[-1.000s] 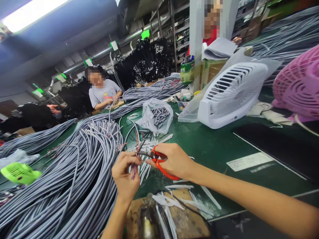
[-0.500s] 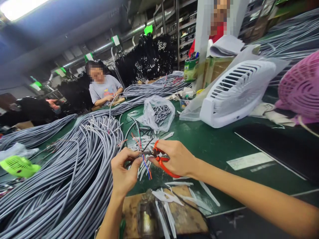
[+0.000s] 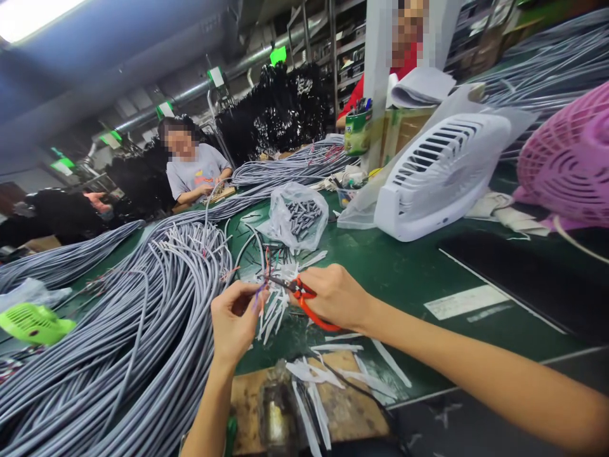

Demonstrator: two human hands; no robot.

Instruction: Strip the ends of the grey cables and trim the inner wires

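My left hand (image 3: 233,324) pinches thin coloured wires (image 3: 259,294) at the end of a grey cable, blue-purple ones showing by the fingertips. In my right hand (image 3: 337,299) are scissors (image 3: 308,303) with orange-red handles and dark blades. The blade tips point left and lie at the wires, just above my left fingertips; whether they touch is unclear. Beneath and behind the hands lie white strips (image 3: 272,314) and short dark pieces. A thick bundle of grey cables (image 3: 157,317) fills the table to the left of my hand.
Beyond my hands sits a clear plastic bag (image 3: 299,216) of short grey tubes. A white fan (image 3: 438,184) and a pink fan (image 3: 566,152) stand on the right. Near the front edge a wooden board (image 3: 352,406) carries a metal device (image 3: 278,409). Two people are farther back.
The scissors have moved slightly left and up along the wires. My left hand has turned a little, and the blue and orange wire ends no longer hang down below the blades.
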